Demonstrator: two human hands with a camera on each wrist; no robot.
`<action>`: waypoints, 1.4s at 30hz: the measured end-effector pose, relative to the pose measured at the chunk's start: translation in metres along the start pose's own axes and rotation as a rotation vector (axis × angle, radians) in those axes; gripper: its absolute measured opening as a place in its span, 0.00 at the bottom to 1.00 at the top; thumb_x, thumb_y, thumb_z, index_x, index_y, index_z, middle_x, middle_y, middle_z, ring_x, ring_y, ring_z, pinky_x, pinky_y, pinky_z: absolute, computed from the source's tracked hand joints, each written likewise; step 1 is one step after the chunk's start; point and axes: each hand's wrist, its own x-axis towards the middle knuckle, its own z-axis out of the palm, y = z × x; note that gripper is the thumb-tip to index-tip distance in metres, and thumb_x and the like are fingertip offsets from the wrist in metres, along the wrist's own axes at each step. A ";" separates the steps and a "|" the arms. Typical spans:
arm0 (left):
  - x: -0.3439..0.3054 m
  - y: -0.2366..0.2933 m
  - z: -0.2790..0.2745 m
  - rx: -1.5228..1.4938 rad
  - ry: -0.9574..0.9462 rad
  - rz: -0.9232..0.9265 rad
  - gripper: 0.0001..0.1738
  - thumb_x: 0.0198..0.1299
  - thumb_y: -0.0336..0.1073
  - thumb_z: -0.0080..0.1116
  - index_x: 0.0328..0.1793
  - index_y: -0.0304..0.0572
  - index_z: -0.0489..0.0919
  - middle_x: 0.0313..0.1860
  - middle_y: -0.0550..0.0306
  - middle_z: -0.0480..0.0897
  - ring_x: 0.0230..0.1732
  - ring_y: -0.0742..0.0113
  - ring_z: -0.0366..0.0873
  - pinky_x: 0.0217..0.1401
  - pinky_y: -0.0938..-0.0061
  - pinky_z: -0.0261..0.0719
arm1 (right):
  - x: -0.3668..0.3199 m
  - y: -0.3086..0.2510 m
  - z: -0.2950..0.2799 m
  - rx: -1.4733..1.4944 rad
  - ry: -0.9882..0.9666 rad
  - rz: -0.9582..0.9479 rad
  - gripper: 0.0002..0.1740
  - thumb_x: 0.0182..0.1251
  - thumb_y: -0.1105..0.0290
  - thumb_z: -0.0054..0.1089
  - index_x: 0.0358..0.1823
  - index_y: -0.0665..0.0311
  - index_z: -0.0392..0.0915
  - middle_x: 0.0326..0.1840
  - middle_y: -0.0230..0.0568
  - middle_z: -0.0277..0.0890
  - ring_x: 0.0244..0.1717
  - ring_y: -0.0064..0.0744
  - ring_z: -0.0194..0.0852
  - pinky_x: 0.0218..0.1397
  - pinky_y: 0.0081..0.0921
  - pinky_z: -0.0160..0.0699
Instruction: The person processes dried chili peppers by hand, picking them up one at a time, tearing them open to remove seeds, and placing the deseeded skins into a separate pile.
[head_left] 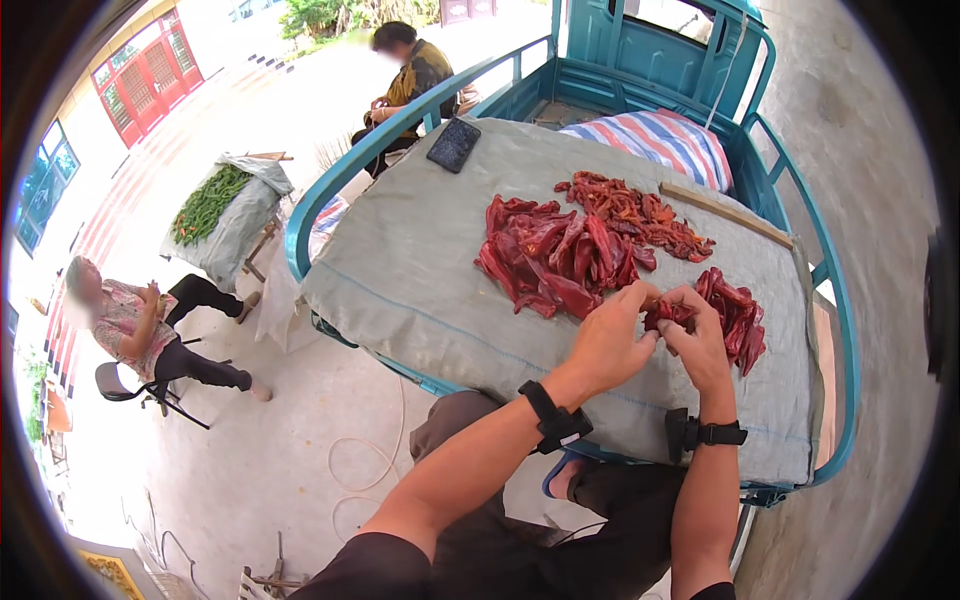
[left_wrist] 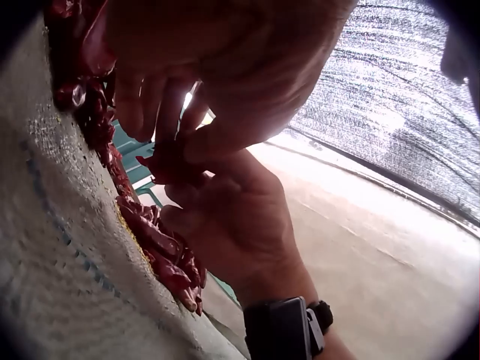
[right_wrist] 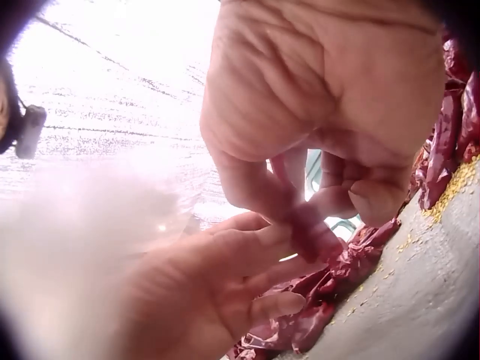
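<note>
Between my two hands, over the grey cloth (head_left: 420, 270), is a dark red dried chili pepper (head_left: 668, 315). My left hand (head_left: 607, 345) pinches it from the left, and the fingers of my right hand (head_left: 698, 345) grip it from the right. The right wrist view shows the fingertips meeting around the chili pepper (right_wrist: 311, 236). A large heap of whole red chilies (head_left: 550, 260) lies just beyond my left hand. Beside my right hand is a smaller heap of chilies (head_left: 738, 320). Torn orange-red chili pieces (head_left: 640, 215) are spread farther back.
Yellow seeds (right_wrist: 450, 191) are scattered on the cloth. A wooden strip (head_left: 725, 213) lies at the right, a phone (head_left: 453, 145) at the far left. Blue cart rails (head_left: 835, 300) border the cloth. Two seated people and a stand of green peppers (head_left: 208, 205) are off to the left.
</note>
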 end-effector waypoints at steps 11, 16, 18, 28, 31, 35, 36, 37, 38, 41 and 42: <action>0.001 0.002 -0.004 -0.023 0.019 -0.009 0.26 0.62 0.27 0.76 0.64 0.35 0.79 0.52 0.42 0.91 0.54 0.49 0.92 0.59 0.58 0.88 | -0.003 0.007 -0.004 0.257 -0.025 0.045 0.13 0.74 0.72 0.68 0.56 0.64 0.81 0.38 0.27 0.81 0.30 0.16 0.73 0.33 0.20 0.72; 0.003 0.001 -0.004 0.001 0.088 0.022 0.23 0.62 0.27 0.75 0.62 0.36 0.81 0.51 0.46 0.91 0.52 0.53 0.93 0.52 0.61 0.88 | -0.001 0.006 -0.003 0.283 0.024 0.006 0.14 0.75 0.71 0.69 0.58 0.65 0.81 0.38 0.30 0.83 0.30 0.18 0.75 0.32 0.20 0.73; 0.003 0.001 -0.005 -0.001 0.108 0.013 0.22 0.62 0.28 0.75 0.62 0.37 0.82 0.51 0.48 0.92 0.52 0.56 0.93 0.49 0.63 0.87 | -0.002 0.004 -0.006 0.289 0.061 0.012 0.14 0.75 0.70 0.69 0.58 0.65 0.81 0.37 0.30 0.82 0.29 0.18 0.75 0.32 0.21 0.73; 0.006 0.002 -0.004 -0.015 0.163 0.009 0.20 0.62 0.28 0.75 0.60 0.41 0.82 0.49 0.54 0.93 0.50 0.62 0.93 0.46 0.66 0.85 | -0.002 0.012 -0.019 0.452 0.121 0.009 0.14 0.77 0.69 0.70 0.58 0.64 0.80 0.33 0.29 0.78 0.27 0.19 0.72 0.31 0.22 0.70; 0.007 0.003 -0.003 -0.014 0.168 0.019 0.20 0.62 0.29 0.75 0.59 0.41 0.82 0.48 0.55 0.93 0.50 0.63 0.93 0.47 0.66 0.85 | -0.003 0.012 -0.021 0.486 0.165 -0.012 0.14 0.77 0.70 0.70 0.59 0.64 0.80 0.33 0.29 0.78 0.28 0.19 0.72 0.31 0.22 0.70; 0.007 0.004 -0.002 -0.001 0.191 0.028 0.19 0.62 0.29 0.75 0.58 0.42 0.83 0.47 0.56 0.93 0.49 0.63 0.93 0.47 0.67 0.85 | -0.003 0.013 -0.024 0.516 0.215 -0.036 0.13 0.78 0.72 0.70 0.59 0.63 0.79 0.35 0.30 0.81 0.29 0.19 0.74 0.32 0.22 0.72; 0.007 0.006 -0.002 0.007 0.193 0.028 0.19 0.62 0.29 0.75 0.58 0.43 0.83 0.47 0.57 0.93 0.48 0.63 0.93 0.47 0.67 0.85 | -0.002 0.014 -0.023 0.513 0.237 -0.046 0.13 0.79 0.72 0.70 0.59 0.63 0.79 0.37 0.32 0.83 0.31 0.20 0.77 0.34 0.23 0.75; 0.007 0.006 -0.003 0.014 0.204 0.033 0.18 0.62 0.29 0.75 0.58 0.43 0.83 0.46 0.58 0.93 0.48 0.64 0.92 0.47 0.67 0.85 | -0.002 0.015 -0.023 0.507 0.268 -0.052 0.13 0.79 0.72 0.70 0.59 0.64 0.79 0.38 0.33 0.84 0.32 0.21 0.79 0.35 0.23 0.77; 0.007 0.006 -0.002 0.011 0.205 0.038 0.18 0.62 0.29 0.76 0.57 0.43 0.84 0.46 0.59 0.93 0.48 0.65 0.92 0.47 0.68 0.85 | -0.003 0.018 -0.024 0.498 0.281 -0.043 0.13 0.80 0.72 0.70 0.60 0.64 0.79 0.40 0.34 0.85 0.34 0.22 0.81 0.38 0.24 0.80; 0.007 0.003 -0.004 -0.023 0.169 0.002 0.20 0.63 0.28 0.77 0.60 0.44 0.84 0.50 0.60 0.92 0.48 0.70 0.91 0.49 0.70 0.85 | -0.001 0.027 -0.031 0.511 0.318 -0.013 0.13 0.82 0.71 0.69 0.61 0.65 0.79 0.45 0.40 0.89 0.41 0.27 0.89 0.47 0.28 0.89; 0.008 0.004 -0.003 -0.007 0.164 -0.002 0.20 0.64 0.27 0.76 0.61 0.43 0.84 0.51 0.61 0.92 0.49 0.70 0.90 0.50 0.70 0.84 | 0.000 0.031 -0.035 0.567 0.306 -0.018 0.13 0.82 0.70 0.69 0.61 0.65 0.79 0.47 0.42 0.90 0.43 0.29 0.91 0.51 0.29 0.92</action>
